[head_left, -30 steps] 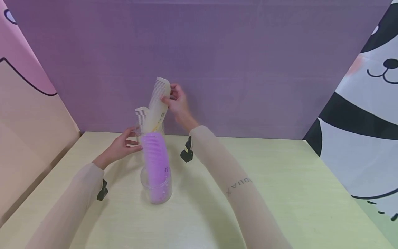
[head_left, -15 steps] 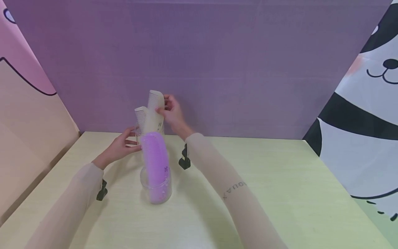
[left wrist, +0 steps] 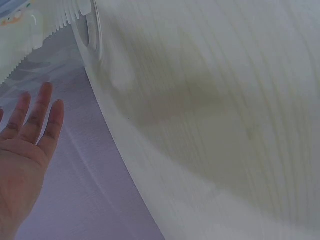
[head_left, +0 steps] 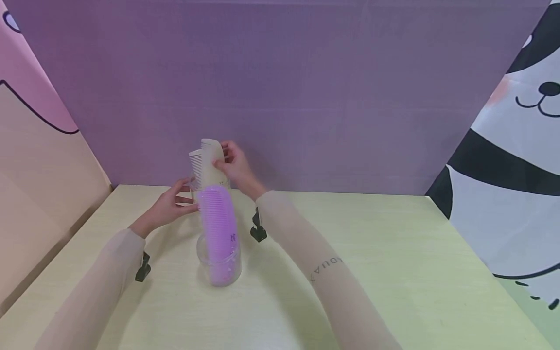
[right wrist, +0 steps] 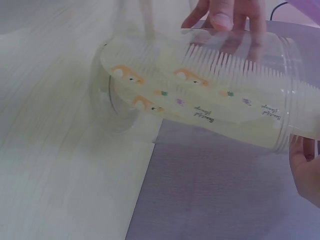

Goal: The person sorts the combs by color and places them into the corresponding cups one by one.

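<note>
My right hand pinches a cream comb by its upper edge, thumb in front and fingers behind. The comb stands in the rear clear plastic cup, beside another cream comb leaning left. My left hand holds that cup from the left, thumb and fingers on either side of its wall. Through the wall, the right wrist view shows cream combs with orange, green and purple prints. In front, a second clear cup bears purple combs, which hide much of the rear cup in the head view.
Both cups stand on a pale wood-look table, left of its middle. A purple panel rises right behind them. A beige and pink side panel stands at left, a panda-print panel at right.
My right hand has moved down and a little left, lowering the cream comb deeper into the rear cup and tilting it more upright. The left hand and the front cup have stayed put.
</note>
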Action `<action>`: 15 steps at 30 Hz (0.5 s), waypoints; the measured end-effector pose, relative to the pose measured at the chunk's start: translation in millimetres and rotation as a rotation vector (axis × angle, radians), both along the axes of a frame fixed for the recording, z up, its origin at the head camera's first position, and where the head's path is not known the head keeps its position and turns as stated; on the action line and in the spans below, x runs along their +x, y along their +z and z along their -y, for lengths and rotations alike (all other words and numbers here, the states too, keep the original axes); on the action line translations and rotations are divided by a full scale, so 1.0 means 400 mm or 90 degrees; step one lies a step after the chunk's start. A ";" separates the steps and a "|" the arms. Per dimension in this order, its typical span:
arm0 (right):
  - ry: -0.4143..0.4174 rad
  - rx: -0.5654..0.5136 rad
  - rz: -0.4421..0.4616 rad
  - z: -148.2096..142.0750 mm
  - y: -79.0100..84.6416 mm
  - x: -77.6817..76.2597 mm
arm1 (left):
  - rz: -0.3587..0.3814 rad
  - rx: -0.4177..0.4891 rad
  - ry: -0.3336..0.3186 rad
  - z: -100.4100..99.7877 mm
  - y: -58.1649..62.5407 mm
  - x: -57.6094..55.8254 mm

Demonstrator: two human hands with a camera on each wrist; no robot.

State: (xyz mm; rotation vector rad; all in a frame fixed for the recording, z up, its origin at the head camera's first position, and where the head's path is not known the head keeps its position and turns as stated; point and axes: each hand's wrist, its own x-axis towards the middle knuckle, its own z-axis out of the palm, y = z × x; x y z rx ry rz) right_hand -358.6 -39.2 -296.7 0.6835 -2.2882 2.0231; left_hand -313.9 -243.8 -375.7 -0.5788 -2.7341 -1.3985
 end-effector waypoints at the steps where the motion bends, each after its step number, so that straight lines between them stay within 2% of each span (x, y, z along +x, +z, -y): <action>1: 0.004 0.008 -0.005 0.000 -0.002 0.001 | 0.001 0.000 0.000 0.000 0.000 0.000; 15: 0.022 0.085 -0.064 0.005 -0.012 -0.003 | 0.012 0.004 0.001 -0.002 0.006 0.003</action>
